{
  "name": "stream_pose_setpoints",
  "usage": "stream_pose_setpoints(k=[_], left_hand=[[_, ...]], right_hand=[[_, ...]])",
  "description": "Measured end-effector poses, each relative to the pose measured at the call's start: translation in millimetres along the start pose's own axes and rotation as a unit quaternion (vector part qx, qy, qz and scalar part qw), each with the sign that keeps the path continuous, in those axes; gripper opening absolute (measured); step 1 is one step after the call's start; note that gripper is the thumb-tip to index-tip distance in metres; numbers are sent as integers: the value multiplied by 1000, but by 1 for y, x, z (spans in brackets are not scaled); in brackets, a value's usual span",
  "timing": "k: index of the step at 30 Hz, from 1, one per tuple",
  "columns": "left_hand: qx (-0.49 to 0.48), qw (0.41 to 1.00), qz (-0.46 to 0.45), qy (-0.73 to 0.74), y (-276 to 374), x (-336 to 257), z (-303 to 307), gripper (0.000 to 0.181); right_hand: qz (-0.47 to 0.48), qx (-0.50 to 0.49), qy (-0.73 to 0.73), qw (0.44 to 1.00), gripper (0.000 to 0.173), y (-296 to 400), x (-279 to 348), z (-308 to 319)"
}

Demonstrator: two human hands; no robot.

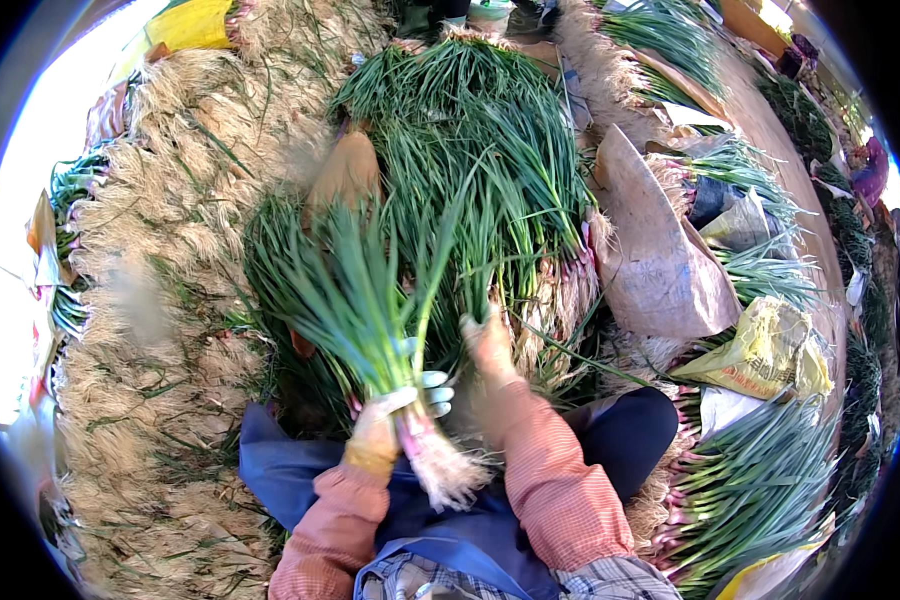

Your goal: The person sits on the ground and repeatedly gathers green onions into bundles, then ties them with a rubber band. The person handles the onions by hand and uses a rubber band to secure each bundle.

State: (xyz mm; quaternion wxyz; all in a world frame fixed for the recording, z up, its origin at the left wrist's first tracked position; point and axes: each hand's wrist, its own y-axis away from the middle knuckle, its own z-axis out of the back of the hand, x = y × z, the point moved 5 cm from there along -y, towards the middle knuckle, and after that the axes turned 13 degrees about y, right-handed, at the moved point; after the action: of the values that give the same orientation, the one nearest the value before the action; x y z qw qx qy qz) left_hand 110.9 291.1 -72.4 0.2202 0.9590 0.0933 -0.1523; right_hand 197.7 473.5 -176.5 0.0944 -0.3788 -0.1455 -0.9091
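In my gloved left hand point(386, 424) I grip a bunch of green onions point(390, 330). Its leaves fan up and away from me, and the pale, pinkish root ends hang over my lap. My right hand point(490, 345) is at the near edge of a large heap of green onions point(472, 142), touching some leaves. Blur and the leaves hide how its fingers are closed. Purplish bulbs and roots point(559, 307) face me at the heap's right side. More dark green leaves spread beneath the held bunch on the left.
Dry straw-coloured roots point(172, 360) cover the left side. To the right stand a folded pale sack point(656, 247), a yellowish woven sack point(769, 352) and laid rows of green onions point(757, 480). A brown flap point(349, 172) sticks up left of the heap. My knee point(630, 439) is at right.
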Motion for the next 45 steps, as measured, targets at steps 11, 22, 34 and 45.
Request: stream_pose_setpoints(k=[11,22,34,45], left_hand=[[74,985,-151,31,-4,-70,-51,80],[0,986,-116,123,-45,-28,-11,31],[-37,996,-72,35,-46,-23,-14,65],[-78,996,-47,11,-33,4,-4,18]], right_hand=[[167,-149,145,964,21,-128,31,126],[-23,-18,394,919,32,-180,-88,144],[259,267,185,910,57,-46,28,83],[149,390,288,862,36,49,41,70]])
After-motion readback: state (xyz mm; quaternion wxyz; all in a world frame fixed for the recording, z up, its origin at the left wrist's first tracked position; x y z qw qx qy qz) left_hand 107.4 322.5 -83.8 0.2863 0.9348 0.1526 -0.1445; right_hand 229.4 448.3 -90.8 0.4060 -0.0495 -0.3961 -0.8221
